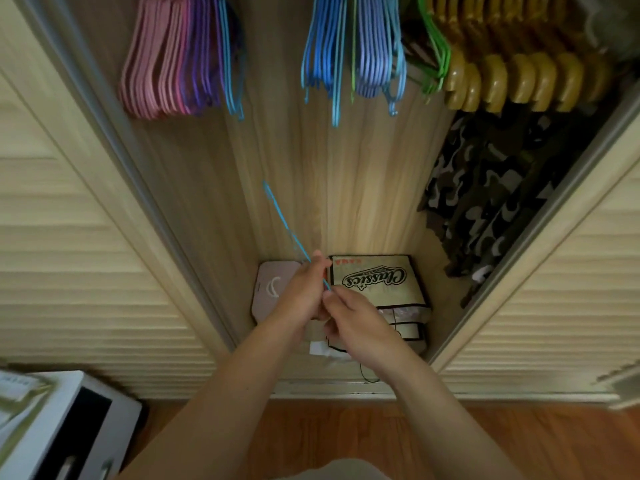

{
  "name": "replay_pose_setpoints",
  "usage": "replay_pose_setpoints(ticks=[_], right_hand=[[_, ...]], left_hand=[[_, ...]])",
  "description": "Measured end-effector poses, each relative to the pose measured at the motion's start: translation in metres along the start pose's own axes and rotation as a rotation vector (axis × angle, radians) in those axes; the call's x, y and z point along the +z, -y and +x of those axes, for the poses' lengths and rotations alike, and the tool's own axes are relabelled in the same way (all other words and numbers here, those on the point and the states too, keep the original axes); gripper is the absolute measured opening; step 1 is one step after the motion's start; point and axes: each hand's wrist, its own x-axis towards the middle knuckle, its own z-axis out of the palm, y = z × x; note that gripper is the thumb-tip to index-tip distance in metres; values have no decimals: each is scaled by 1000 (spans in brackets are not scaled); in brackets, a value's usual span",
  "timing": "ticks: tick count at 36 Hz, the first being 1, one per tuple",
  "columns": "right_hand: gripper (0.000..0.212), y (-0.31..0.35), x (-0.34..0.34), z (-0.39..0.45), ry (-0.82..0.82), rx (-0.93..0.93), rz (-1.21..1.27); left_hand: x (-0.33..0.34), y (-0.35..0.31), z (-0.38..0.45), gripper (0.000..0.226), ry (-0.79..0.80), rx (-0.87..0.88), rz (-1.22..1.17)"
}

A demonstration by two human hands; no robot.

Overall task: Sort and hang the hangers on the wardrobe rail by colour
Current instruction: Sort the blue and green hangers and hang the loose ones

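Nearly sorted, I reckon.
Both hands, left hand (302, 289) and right hand (356, 327), pinch one blue hanger (284, 223); rail's hangers (346, 53) look mostly grouped.

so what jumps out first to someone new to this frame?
Both hands, left hand and right hand, meet at centre, gripping a thin light-blue wire hanger that slants up to the left. Above hang colour-grouped hangers: pink plastic hangers left, blue wire hangers middle, chunky mustard hangers right.
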Motion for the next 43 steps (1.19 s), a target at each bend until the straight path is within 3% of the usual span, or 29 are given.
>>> replay_pose_setpoints(ticks=[5, 8, 12, 15, 20, 25, 30, 37, 43], right_hand=[[33, 9, 4, 11, -141, -65, 26], [33, 24, 4, 17, -208, -109, 41], [32, 60, 8, 36, -301, -269, -2], [31, 95, 17, 60, -362, -340, 8], [35, 171, 25, 101, -456, -484, -81], [61, 240, 25, 165, -565, -527, -163], [52, 258, 22, 221, -579, -521, -227], [31, 234, 36, 240, -544, -549, -320], [31, 241, 51, 239, -475, -635, -398]], left_hand=[[-13, -18, -10, 40, -100, 214, 200], [-33, -36, -17, 14, -281, 439, 330], [-88, -90, -22, 35, -542, 813, 336], [-127, -146, -42, 35, -704, 1099, 424], [-193, -238, -46, 46, -1040, 1382, 663], [-237, -314, -30, 67, -1201, 1335, 836], [-266, -329, -7, 85, -1248, 1223, 969], [-270, -327, 1, 83, -1252, 1268, 993], [-273, -329, 4, 81, -1275, 1287, 973]])
